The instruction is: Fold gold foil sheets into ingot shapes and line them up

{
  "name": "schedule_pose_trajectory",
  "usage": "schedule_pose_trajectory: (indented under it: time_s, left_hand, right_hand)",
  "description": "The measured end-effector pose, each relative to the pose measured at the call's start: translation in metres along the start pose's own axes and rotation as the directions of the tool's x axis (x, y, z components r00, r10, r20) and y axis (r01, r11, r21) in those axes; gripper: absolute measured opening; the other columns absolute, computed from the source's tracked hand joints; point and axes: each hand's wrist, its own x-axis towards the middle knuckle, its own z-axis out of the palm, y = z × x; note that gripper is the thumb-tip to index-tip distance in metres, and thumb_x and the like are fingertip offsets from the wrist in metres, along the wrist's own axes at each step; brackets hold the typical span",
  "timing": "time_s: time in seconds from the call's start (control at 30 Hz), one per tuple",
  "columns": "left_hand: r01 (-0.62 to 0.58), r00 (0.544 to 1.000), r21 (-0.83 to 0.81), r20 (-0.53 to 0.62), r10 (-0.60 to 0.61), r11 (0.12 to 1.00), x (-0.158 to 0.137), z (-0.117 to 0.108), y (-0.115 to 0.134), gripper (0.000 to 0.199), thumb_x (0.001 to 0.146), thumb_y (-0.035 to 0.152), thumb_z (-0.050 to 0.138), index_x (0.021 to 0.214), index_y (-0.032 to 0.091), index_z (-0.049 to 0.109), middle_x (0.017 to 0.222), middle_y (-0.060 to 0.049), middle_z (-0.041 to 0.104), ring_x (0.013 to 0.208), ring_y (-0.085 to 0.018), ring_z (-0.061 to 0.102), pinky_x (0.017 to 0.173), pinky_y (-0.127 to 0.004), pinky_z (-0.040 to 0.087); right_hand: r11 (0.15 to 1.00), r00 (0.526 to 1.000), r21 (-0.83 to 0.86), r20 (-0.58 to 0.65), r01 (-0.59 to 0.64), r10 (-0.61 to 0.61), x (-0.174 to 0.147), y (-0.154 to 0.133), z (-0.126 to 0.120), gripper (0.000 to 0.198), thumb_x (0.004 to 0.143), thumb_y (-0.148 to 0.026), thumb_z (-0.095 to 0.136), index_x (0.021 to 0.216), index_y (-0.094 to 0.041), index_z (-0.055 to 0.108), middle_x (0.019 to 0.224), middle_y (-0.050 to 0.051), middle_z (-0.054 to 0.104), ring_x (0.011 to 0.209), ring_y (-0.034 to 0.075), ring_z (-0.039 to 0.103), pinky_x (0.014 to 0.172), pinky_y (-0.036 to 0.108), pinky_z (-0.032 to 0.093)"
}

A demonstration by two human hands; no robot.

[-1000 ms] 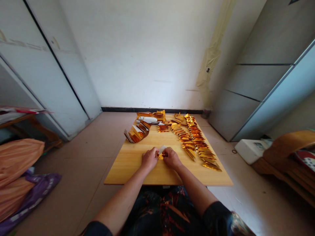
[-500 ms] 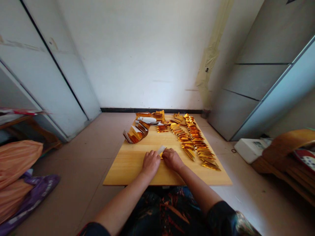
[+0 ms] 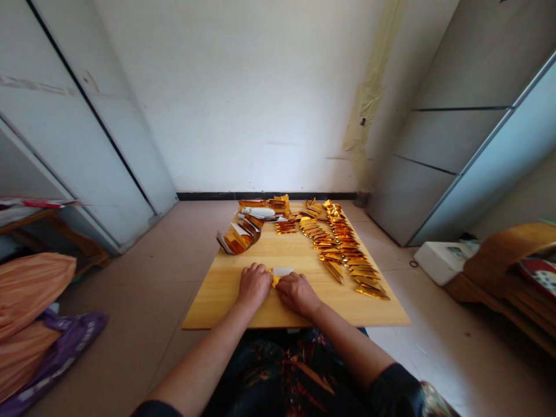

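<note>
Near the front of the wooden table, a small sheet of gold foil paper [image 3: 283, 271] with a pale underside lies between my hands. My left hand [image 3: 255, 284] is closed at its left edge, fingers curled. My right hand [image 3: 299, 292] presses its fingers on the near, right part of the sheet; the fingertips are partly hidden. Rows of folded gold paper pieces [image 3: 347, 246] cover the right side of the table. At the back left stands a curled stack of gold sheets [image 3: 238, 236], with a white roll [image 3: 258, 212] behind it.
The wooden table [image 3: 208, 313] stands before a white wall. On the left floor lie orange and purple bags [image 3: 35, 313]. To the right are a grey fridge [image 3: 417, 174], a white box [image 3: 438, 263] and a wooden chair [image 3: 512, 260].
Both hands have shifted slightly left. The sheet has turned, its pale part now level and wider in view, and my right hand has moved lower along it. The camera has moved a little.
</note>
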Motion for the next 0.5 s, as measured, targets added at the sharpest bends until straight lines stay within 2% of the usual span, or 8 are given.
schedule_pose_trajectory:
  time_s: [0.2, 0.37, 0.5]
  left_hand:
    - [0.038, 0.995, -0.094, -0.092, -0.047, 0.995, -0.001, 0.017, -0.002, 0.022, 0.087, 0.023, 0.050, 0.075, 0.020, 0.069, 0.086, -0.006, 0.062, 0.088, -0.021, 0.050, 0.074, -0.033, 0.035]
    - [0.037, 0.985, -0.197, -0.155, -0.068, 0.980, 0.000, 0.019, -0.002, 0.014, 0.084, 0.018, 0.054, 0.078, 0.019, 0.066, 0.084, -0.005, 0.062, 0.085, -0.019, 0.051, 0.076, -0.031, 0.038]
    - [-0.017, 0.991, -0.203, -0.134, -0.010, 0.979, 0.003, 0.018, -0.001, 0.020, 0.086, 0.013, 0.047, 0.074, 0.017, 0.062, 0.080, -0.005, 0.061, 0.082, -0.019, 0.051, 0.076, -0.031, 0.039]
  right_hand:
    - [0.981, 0.986, 0.134, -0.108, 0.142, -0.128, -0.004, 0.029, 0.008, 0.014, 0.085, -0.014, 0.055, 0.085, -0.021, 0.066, 0.087, 0.001, 0.067, 0.085, 0.015, 0.055, 0.078, 0.026, 0.036]
    - [0.973, 0.970, 0.152, -0.199, 0.174, -0.142, -0.009, 0.048, 0.015, 0.008, 0.085, -0.020, 0.059, 0.085, -0.020, 0.067, 0.091, 0.003, 0.068, 0.084, 0.015, 0.056, 0.080, 0.027, 0.038]
    - [0.969, 0.957, 0.130, -0.232, 0.210, -0.176, -0.006, 0.050, 0.018, 0.012, 0.088, -0.021, 0.057, 0.083, -0.020, 0.068, 0.089, 0.003, 0.068, 0.083, 0.015, 0.056, 0.079, 0.028, 0.038]
